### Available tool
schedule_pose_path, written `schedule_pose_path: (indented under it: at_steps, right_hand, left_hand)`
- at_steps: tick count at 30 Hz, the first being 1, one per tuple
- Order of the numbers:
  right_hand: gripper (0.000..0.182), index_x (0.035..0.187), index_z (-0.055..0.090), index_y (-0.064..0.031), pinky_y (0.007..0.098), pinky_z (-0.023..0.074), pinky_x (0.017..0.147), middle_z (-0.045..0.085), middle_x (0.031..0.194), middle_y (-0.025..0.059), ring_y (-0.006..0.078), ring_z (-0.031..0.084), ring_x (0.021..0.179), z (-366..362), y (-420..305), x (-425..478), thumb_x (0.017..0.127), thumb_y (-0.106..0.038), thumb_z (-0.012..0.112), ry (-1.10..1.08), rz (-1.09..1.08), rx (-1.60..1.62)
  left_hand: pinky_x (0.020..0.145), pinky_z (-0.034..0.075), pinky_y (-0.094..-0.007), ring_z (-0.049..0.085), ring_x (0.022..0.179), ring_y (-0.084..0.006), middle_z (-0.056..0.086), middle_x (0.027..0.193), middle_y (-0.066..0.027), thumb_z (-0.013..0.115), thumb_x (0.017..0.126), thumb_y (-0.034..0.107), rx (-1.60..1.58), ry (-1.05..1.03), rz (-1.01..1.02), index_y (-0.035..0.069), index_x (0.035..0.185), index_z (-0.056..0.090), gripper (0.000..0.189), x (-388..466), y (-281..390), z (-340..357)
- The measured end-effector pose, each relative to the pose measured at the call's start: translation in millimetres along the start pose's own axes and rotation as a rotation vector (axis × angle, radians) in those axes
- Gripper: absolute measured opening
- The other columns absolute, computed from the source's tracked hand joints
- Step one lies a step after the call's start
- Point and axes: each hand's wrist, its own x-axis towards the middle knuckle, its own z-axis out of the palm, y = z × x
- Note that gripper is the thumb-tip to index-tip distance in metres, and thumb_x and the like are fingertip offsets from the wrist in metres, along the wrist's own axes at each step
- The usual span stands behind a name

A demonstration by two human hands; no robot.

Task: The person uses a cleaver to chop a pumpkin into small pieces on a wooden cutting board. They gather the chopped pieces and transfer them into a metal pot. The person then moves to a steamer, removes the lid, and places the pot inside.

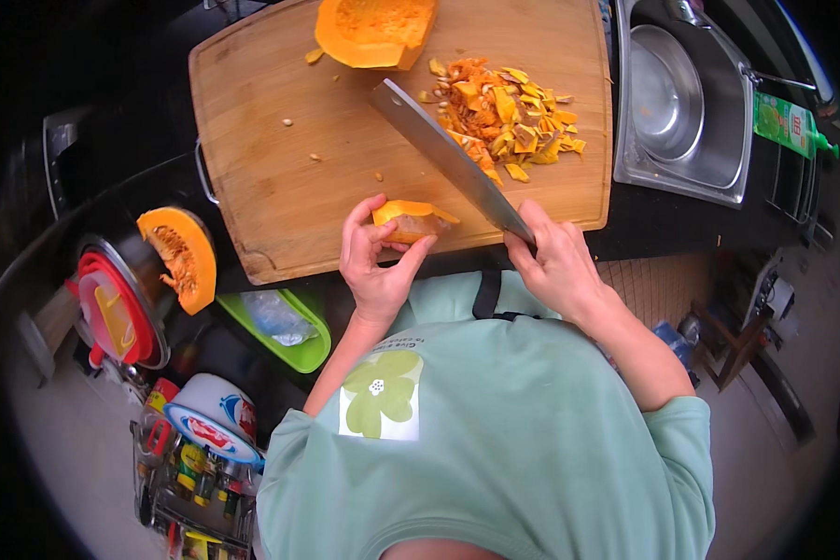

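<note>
My left hand (378,259) grips a small wedge of pumpkin (413,222), partly peeled, at the near edge of the wooden cutting board (273,175). The handle of a broad kitchen cleaver (455,154) is in my right hand (553,262); its blade slants up and left over the board, apart from the wedge. Beyond the blade lies a heap of pumpkin peel, orange pulp and seeds (511,115). A large cut piece of pumpkin (378,35) rests at the board's far edge. A few loose seeds are scattered on the left of the board.
Right of the board is a steel sink (714,161) holding a metal basin (661,91), with a green soap bottle (784,126) beside it. On the left are another pumpkin piece (196,259), red plastic colanders (140,308), a green bin (315,343) and a rack of bottles (196,483).
</note>
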Motion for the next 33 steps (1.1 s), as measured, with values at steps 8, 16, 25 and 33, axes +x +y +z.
schedule_pose_path:
  at_steps: [8, 16, 25, 33]
  right_hand:
    - [0.015, 0.085, 0.037, -0.0027, 0.0504, 0.0399, 0.055, 0.052, 0.061, 0.0241, 0.0461, 0.051, 0.063, 16, -2, -2, 0.080, -0.004, 0.051, -0.012, -0.047, 0.052]
    - [0.014, 0.085, 0.037, -0.0016, 0.0511, 0.0398, 0.057, 0.052, 0.061, 0.0253, 0.0466, 0.052, 0.064, 19, -1, 0, 0.079, -0.003, 0.050, -0.065, -0.043, 0.001]
    - [0.014, 0.085, 0.038, -0.0011, 0.0516, 0.0401, 0.057, 0.053, 0.061, 0.0251, 0.0465, 0.052, 0.062, 21, 0, -2, 0.078, -0.004, 0.050, -0.034, -0.051, 0.001]
    - [0.015, 0.087, 0.041, -0.0006, 0.0511, 0.0441, 0.058, 0.054, 0.061, 0.0246, 0.0440, 0.055, 0.061, 21, -1, -1, 0.077, -0.006, 0.051, -0.011, -0.108, -0.042]
  left_hand:
    - [0.066, 0.052, -0.0223, 0.053, 0.097, -0.0164, 0.039, 0.123, -0.0141, 0.074, 0.066, -0.010, 0.250, 0.228, 0.134, 0.002, 0.093, 0.049, 0.039, 9, 7, -15]
    - [0.053, 0.045, -0.0189, 0.052, 0.067, -0.0082, 0.049, 0.105, -0.0109, 0.075, 0.067, 0.000, 0.303, 0.095, -0.137, -0.002, 0.094, 0.055, 0.034, -1, 20, -22]
    - [0.052, 0.042, -0.0221, 0.046, 0.057, -0.0075, 0.050, 0.067, 0.0000, 0.082, 0.063, 0.014, 0.545, 0.063, -0.314, 0.001, 0.092, 0.051, 0.044, -14, 21, -1]
    - [0.051, 0.048, -0.0212, 0.059, 0.056, -0.0109, 0.059, 0.073, -0.0088, 0.064, 0.081, 0.004, -0.045, -0.049, -0.589, -0.005, 0.100, 0.045, 0.029, -9, 31, 18]
